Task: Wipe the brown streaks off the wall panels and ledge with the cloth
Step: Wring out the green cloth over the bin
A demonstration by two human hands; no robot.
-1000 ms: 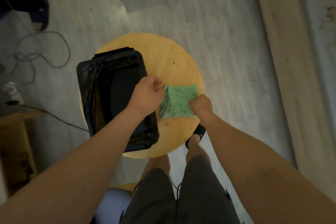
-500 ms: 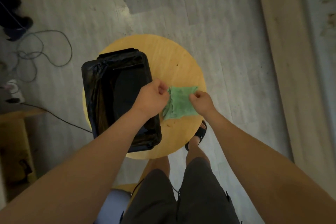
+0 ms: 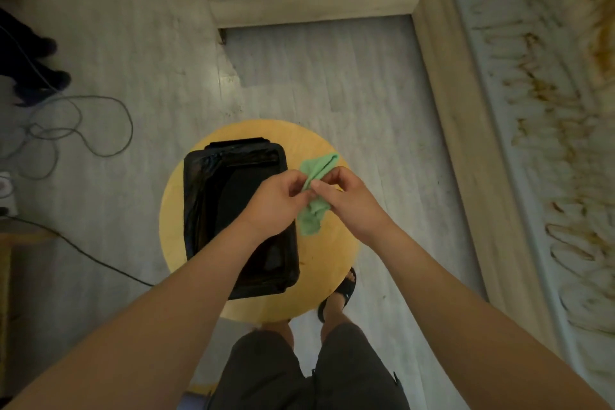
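Above a round wooden stool (image 3: 332, 253), the left hand (image 3: 273, 206) and right hand (image 3: 352, 206) meet. Each pinches a green cloth (image 3: 312, 219) with curled fingertips, probably bunching it into a wad for wiping. A black lined bin (image 3: 233, 151) stands on the stool's left. Farther right run the ledge (image 3: 466, 149) and brown-streaked wall panels (image 3: 545, 129), not yet wiped.

Grey plank floor (image 3: 332, 83) (dimly lit); round yellow wooden table (image 3: 327, 249); cables (image 3: 131, 126) coil at left.
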